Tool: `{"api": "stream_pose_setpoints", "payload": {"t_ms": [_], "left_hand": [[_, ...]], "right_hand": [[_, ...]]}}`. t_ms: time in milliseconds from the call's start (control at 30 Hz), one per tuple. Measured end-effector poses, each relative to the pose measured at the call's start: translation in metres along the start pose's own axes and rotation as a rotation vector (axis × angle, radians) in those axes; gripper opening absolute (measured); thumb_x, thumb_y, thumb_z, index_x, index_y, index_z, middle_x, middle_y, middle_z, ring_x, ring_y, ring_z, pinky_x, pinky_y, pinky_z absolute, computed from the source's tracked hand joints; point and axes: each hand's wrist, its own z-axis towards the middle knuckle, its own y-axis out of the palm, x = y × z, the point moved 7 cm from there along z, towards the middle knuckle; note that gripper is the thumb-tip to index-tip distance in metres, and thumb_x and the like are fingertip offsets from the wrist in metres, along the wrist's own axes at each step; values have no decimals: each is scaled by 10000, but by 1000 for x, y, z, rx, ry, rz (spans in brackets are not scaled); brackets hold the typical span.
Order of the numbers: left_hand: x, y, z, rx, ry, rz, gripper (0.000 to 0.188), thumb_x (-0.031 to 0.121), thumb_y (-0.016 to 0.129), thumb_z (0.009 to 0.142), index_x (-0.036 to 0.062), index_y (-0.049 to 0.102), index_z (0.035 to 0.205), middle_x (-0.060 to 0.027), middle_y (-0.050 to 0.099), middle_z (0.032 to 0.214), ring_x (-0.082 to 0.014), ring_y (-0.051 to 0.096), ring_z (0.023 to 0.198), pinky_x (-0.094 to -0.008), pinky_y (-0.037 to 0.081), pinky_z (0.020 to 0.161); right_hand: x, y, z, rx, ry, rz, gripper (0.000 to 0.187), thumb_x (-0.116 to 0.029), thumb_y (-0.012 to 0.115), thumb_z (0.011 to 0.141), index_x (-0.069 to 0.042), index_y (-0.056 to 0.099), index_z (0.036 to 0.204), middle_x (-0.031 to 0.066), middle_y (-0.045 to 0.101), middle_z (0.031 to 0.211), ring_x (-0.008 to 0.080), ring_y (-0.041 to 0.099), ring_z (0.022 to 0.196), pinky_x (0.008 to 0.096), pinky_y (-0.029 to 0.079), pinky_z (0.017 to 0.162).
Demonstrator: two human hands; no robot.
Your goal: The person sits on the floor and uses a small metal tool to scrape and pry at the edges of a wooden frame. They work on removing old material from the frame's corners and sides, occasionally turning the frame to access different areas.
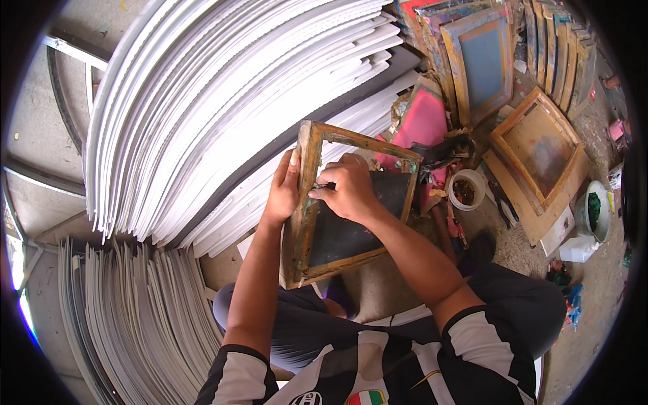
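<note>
A worn wooden frame (pixel 351 261), its bars stained with paint, stands tilted in front of me. Dark mesh (pixel 358 223) fills its lower part, while the upper part is open and shows the white sheets behind. My left hand (pixel 283 192) grips the frame's left bar from outside, thumb up along the wood. Inside the frame, my right hand (pixel 347 189) is closed in a pinch against the inner edge of that same bar. A small dark bit shows at its fingertips, too hidden to name.
Tall stacks of white sheets (pixel 236 101) and grey sheets (pixel 142 317) fill the left. More wooden frames (pixel 462 74) lean at the back right, and one frame (pixel 503 138) lies on cardboard. A white bucket (pixel 478 179), pliers (pixel 501 202), and a plastic bottle (pixel 578 250) sit to the right.
</note>
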Motion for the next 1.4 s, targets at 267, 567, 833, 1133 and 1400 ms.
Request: {"api": "stream_pose_setpoints", "payload": {"t_ms": [267,567,833,1133,1400], "left_hand": [[2,8,4,68,-43,57,575,405,393,1130,-31,405,1504,-127,579,1311,-170,521,1196,-297,414,1049],[12,19,11,11,-5,84,525,396,400,1130,-16,468,1449,-97,621,1223,-141,551,1091,-283,450,973],[-1,4,14,54,17,79,492,404,381,1135,-1,521,1377,-75,618,1132,-136,530,1020,-277,445,927],[6,10,20,74,-22,122,491,422,404,1128,-2,552,1327,-67,609,1058,-129,510,957,-281,451,877],[8,10,22,95,41,129,485,405,410,1128,-22,575,1287,-58,619,1014,-128,515,920,-275,452,841]], "right_hand": [[35,10,6,-431,172,176,397,-413,845,766,-40,772,884,158,702,781,335,670,873,478,459,887],[39,20,-5,-416,236,204,302,-335,870,731,-64,751,785,92,697,754,348,658,847,471,500,822],[16,7,-11,-150,46,150,286,-284,891,695,-90,770,867,97,683,756,314,654,845,438,483,844],[23,23,-9,-494,167,35,371,-413,859,727,-87,786,888,127,722,798,357,681,894,482,519,837],[12,22,-21,-322,70,52,245,-309,853,753,-93,757,817,65,693,776,339,654,884,479,472,841]]}}
